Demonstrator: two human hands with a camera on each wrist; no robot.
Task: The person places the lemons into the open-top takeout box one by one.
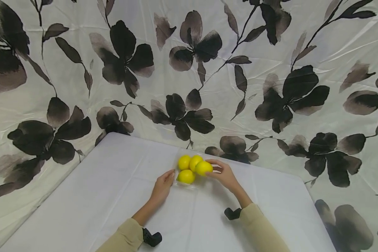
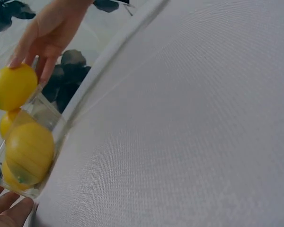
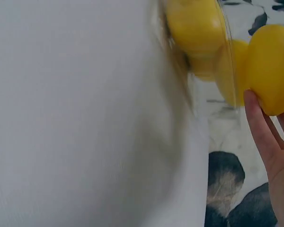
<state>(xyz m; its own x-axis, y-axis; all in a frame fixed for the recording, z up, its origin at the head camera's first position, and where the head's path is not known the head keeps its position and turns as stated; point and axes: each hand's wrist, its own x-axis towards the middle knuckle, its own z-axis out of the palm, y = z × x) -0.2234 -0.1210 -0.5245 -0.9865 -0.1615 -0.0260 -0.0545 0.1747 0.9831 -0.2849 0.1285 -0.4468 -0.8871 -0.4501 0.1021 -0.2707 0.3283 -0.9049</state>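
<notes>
My right hand (image 1: 225, 176) holds a yellow lemon (image 1: 204, 168) between thumb and fingers, at the right side of a clear plastic box (image 1: 189, 186). In the left wrist view, this lemon (image 2: 14, 87) is at the top of the box, above the others. Three more lemons, one of them the near lemon (image 1: 186, 176), lie inside the box. The fingertips of my left hand (image 1: 162, 187) rest against the box's left wall. In the right wrist view, the held lemon (image 3: 270, 70) overlaps a lemon behind the clear wall.
The box stands on a white-covered table (image 1: 113, 196), close to its far edge. Behind the table hangs a pale cloth (image 1: 138, 112) with dark flowers. A black wrist device (image 1: 152, 238) is by the left sleeve, and another black device (image 1: 232, 213) by the right.
</notes>
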